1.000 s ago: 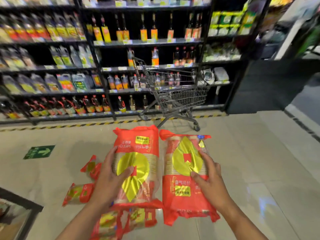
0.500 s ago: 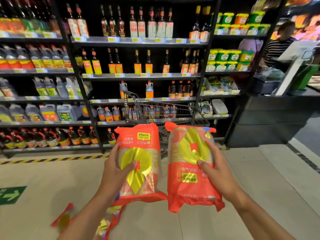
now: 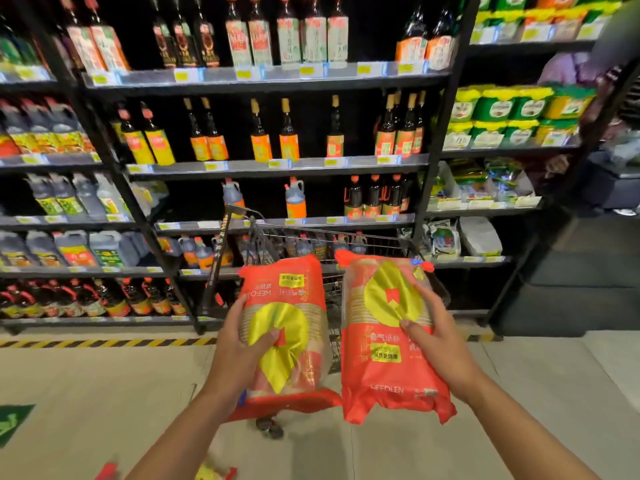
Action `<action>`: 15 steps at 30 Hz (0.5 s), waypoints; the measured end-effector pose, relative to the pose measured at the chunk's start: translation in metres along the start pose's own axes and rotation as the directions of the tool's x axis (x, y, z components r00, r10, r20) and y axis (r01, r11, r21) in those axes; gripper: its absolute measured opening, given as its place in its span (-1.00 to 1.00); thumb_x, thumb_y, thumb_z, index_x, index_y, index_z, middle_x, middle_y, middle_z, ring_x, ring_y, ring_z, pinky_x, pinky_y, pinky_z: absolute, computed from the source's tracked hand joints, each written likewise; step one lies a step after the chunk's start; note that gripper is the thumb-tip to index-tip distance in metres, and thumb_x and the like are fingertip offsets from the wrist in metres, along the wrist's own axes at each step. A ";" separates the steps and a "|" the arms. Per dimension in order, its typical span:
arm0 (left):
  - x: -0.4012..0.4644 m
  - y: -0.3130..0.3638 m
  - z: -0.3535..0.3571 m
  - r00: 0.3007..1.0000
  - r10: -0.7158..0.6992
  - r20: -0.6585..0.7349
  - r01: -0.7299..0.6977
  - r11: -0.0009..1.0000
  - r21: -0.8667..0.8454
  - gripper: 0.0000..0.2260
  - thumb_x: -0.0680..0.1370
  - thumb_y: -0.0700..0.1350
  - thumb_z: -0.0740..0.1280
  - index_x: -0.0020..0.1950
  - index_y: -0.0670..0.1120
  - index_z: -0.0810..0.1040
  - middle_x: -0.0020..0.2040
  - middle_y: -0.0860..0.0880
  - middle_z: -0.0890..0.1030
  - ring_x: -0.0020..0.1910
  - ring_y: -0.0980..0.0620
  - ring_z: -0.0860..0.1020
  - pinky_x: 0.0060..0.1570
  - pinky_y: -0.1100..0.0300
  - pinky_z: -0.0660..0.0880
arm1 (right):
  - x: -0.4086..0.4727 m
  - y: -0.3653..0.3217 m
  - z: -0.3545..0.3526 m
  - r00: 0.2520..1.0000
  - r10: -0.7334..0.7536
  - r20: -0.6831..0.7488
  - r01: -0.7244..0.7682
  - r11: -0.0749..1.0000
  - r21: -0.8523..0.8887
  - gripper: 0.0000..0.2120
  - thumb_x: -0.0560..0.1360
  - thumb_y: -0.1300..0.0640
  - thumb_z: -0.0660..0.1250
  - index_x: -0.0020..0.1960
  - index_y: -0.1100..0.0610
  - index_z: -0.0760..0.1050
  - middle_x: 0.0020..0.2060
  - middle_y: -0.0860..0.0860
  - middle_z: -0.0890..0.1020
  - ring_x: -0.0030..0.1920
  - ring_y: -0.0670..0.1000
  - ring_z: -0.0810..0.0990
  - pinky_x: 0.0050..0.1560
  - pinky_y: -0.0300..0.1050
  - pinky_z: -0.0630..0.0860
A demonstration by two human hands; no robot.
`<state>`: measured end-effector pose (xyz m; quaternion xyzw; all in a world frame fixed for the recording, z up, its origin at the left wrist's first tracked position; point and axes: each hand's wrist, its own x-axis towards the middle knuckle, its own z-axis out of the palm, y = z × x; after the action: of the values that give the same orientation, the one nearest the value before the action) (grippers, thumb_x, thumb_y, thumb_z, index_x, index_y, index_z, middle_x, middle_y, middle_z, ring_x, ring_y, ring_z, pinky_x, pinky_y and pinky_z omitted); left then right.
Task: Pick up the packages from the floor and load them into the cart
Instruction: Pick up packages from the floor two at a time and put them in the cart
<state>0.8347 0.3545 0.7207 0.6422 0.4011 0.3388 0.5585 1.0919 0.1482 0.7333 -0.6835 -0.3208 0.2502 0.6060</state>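
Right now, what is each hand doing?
Left hand: closed on the left red package of paper cups.
Right hand: closed on the right red package of paper cups.

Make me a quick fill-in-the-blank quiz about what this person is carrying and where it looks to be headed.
1. Each of the hands, the left hand and the right hand, holds one red and ____ package.
2. The left package and the right package are held up in front of a wire shopping ____.
3. Behind the cart stand black shelves stocked mostly with ____.
4. Along the foot of the shelves, the floor carries a black and ____ striped line.

Missing words: gold; cart; bottles; yellow
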 end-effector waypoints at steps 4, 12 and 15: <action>0.079 0.007 0.038 1.000 -0.020 0.010 0.020 1.000 0.021 -0.31 0.46 0.00 0.55 0.45 0.37 0.29 0.41 0.06 0.46 0.30 0.00 0.54 0.22 -0.16 0.57 | 0.101 0.007 -0.023 0.998 0.000 0.058 0.003 0.999 -0.052 -0.39 0.57 0.20 0.38 0.44 -0.34 0.31 0.27 -0.02 0.49 0.10 0.03 0.67 -0.08 0.06 0.69; 0.232 -0.029 0.106 0.997 -0.082 -0.003 0.082 0.997 0.010 -0.35 0.44 0.03 0.55 0.35 0.50 0.31 0.42 0.08 0.45 0.36 -0.02 0.50 0.28 -0.18 0.53 | 0.272 0.059 -0.031 0.993 0.022 0.120 -0.007 0.992 -0.124 -0.37 0.57 0.23 0.37 0.40 -0.39 0.31 0.31 -0.07 0.47 0.19 -0.15 0.58 -0.02 -0.21 0.64; 0.290 -0.052 0.133 0.993 -0.116 -0.010 0.116 0.993 0.013 -0.32 0.50 -0.12 0.51 0.50 0.27 0.29 0.42 0.07 0.45 0.36 0.01 0.49 0.32 -0.12 0.50 | 0.333 0.086 -0.027 0.989 0.088 0.121 -0.073 0.989 -0.125 -0.40 0.57 0.27 0.37 0.36 -0.35 0.34 0.34 -0.02 0.46 0.07 -0.27 0.62 -0.15 -0.32 0.60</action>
<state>1.0751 0.5570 0.6458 0.6201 0.4426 0.3057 0.5711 1.3456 0.3719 0.6680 -0.7140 -0.3452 0.2975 0.5315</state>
